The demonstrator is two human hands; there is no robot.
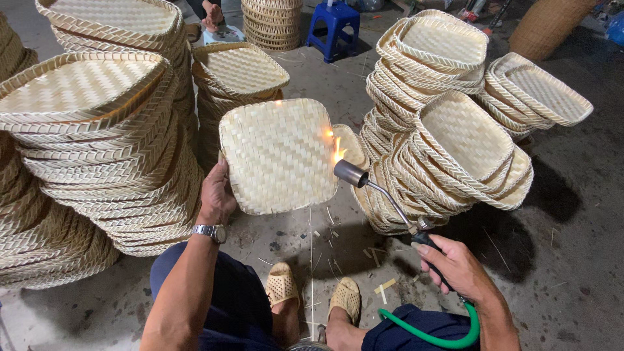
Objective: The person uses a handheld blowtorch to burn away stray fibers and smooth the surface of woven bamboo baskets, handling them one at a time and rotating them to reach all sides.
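At the far left, tall stacks of woven bamboo trays (97,130) stand on the concrete floor (572,260), and they lean a little. Behind them is one more stack of trays (240,71), lower than the first.

The left hand (218,195) grasps the lower left edge of a single square woven tray (279,156). The thumb lies on the side that faces the camera. A metal wristwatch (210,232) is on this wrist. The tray is held up in the air, almost upright, with its underside toward the camera, between the left stacks and the right stacks.

Below the tray, two feet in woven beige slippers (312,296) rest on the floor, among thin bamboo splinters.

At the right edge of the tray, a small orange flame (337,153) touches the rim. The flame comes from the dark nozzle of a gas torch (380,195), which has a thin bent metal tube. The right hand (455,266) is clenched around the black handle of the torch, and a green hose (442,335) runs from the handle.

To the right, more woven trays are piled in leaning heaps (448,149). At the top, a blue plastic stool (335,26) stands near a round woven basket (272,23).
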